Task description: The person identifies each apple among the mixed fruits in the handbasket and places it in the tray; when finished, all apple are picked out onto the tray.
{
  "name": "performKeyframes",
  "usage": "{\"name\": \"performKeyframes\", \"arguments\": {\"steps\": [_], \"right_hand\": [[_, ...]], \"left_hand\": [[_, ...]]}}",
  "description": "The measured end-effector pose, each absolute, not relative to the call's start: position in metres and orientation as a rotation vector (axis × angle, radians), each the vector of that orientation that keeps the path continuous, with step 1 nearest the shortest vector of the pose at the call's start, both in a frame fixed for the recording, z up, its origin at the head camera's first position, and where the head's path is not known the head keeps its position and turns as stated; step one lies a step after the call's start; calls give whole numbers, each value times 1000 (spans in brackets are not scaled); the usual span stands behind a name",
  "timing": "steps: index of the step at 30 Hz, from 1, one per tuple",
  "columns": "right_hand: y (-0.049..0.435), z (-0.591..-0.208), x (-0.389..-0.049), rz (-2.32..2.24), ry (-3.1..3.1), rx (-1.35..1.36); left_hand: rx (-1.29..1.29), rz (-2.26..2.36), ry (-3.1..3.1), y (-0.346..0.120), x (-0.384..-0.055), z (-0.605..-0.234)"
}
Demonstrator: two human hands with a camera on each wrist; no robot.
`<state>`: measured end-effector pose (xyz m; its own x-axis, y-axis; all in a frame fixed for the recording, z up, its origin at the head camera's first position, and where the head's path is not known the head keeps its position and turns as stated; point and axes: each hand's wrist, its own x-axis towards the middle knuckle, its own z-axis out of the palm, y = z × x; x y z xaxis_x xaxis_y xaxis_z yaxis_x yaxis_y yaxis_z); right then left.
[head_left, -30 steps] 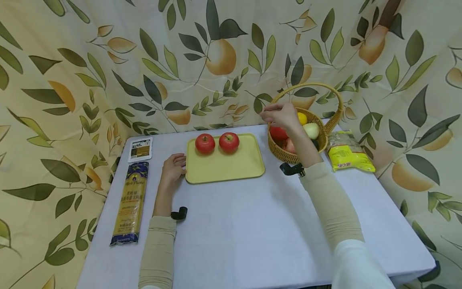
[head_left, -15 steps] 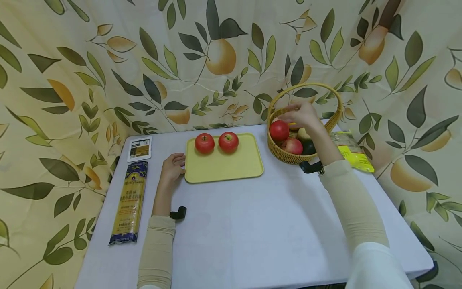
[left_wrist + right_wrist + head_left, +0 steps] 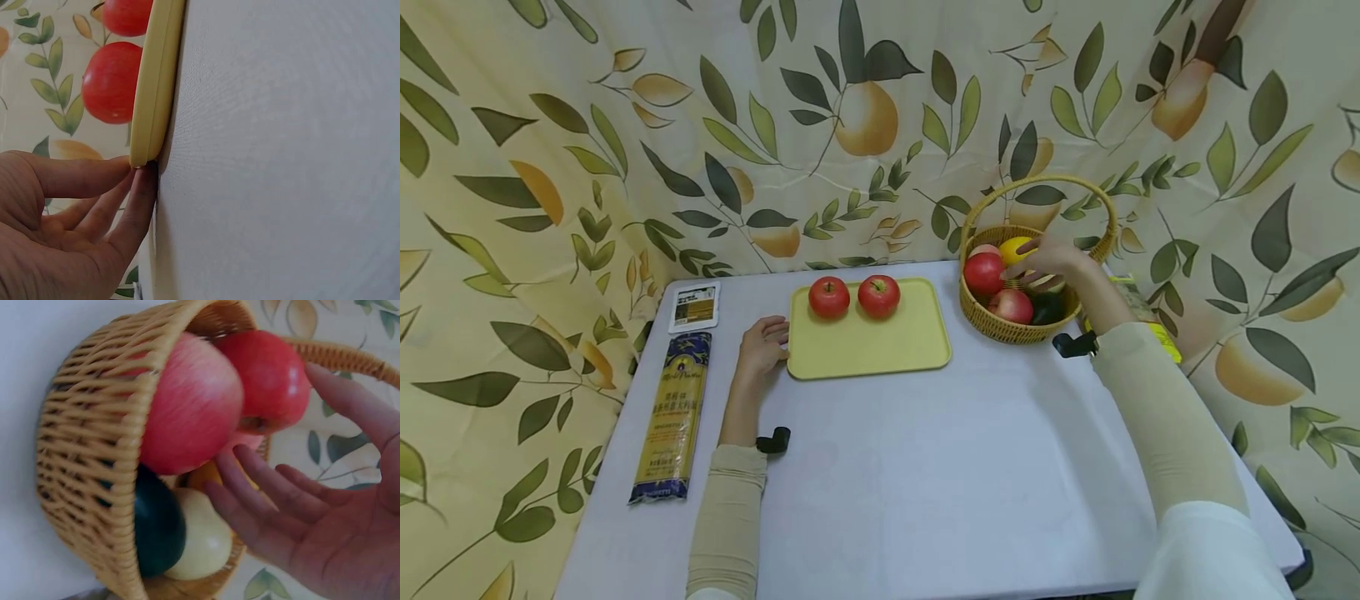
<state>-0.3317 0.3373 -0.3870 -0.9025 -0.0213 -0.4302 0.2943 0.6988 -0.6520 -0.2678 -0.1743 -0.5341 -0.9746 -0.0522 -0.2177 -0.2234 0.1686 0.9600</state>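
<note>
My left hand is at the left end of a yellow tray. In the left wrist view its thumb and a finger pinch the tray's rim. Two round red fruits sit side by side toward the back of the tray. My right hand reaches over a wicker basket, fingers spread and holding nothing. Its thumb is close to a red apple; contact cannot be told. Also in the basket are a pinkish-red apple, a dark green fruit, a pale round one and a yellow one.
A long spaghetti packet lies at the left, with a white-framed flat pack behind it. The basket's tall handle arches above the fruit. A yellow bag lies right of the basket, partly behind my right arm. Patterned cloth hangs behind the table.
My right hand has moved right and slightly down, from the basket's left side to over its fruit, uncovering the red apples. The left hand stays at the tray's edge.
</note>
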Motion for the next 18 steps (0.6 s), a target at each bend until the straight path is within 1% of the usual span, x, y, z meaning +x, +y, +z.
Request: {"name": "performKeyframes", "arguments": {"steps": [8,18], "right_hand": [[352,-412,-343,-1008,2386,98],[350,-421,-342,-884,2348,-36]], "left_hand": [[-300,1925,2294,-172,-267,-533],[-307,1929,2295,-173,-268,-532]]}}
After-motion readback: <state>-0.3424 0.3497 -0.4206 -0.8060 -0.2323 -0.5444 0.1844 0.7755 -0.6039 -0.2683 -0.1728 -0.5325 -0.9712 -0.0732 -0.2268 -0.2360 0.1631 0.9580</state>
